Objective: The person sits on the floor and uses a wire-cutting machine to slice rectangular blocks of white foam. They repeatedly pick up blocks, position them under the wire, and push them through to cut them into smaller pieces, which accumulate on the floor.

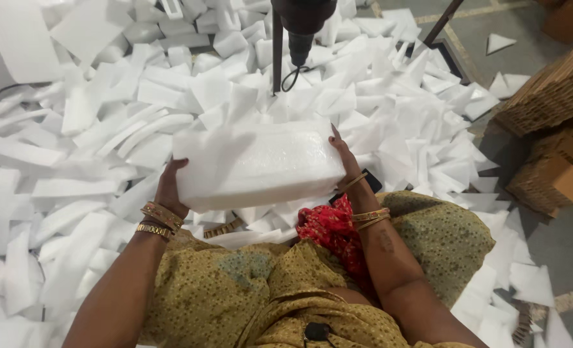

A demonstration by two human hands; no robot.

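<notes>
Head view: a white foam block (257,164) is being held level between the two hands, above the lap of the seated person. The left hand (170,190) is being pressed flat against the block's left end, fingers curled around its lower edge, and the right hand (345,154) is being laid along the block's right end, fingers stretched up its side. Both hands are being kept closed on the block, one at each end. Gold bangles (159,219) are being worn on the left wrist, just below the block's left corner. A red cloth (328,229) is lying on the lap, just under the block's right end. Beyond the block's far edge a dark drill-like tool (301,26) is hanging point down. A heap of white foam offcuts (86,129) is spread over the floor around the block, and stacks of brown cardboard (550,129) are standing well to the right of it.
</notes>
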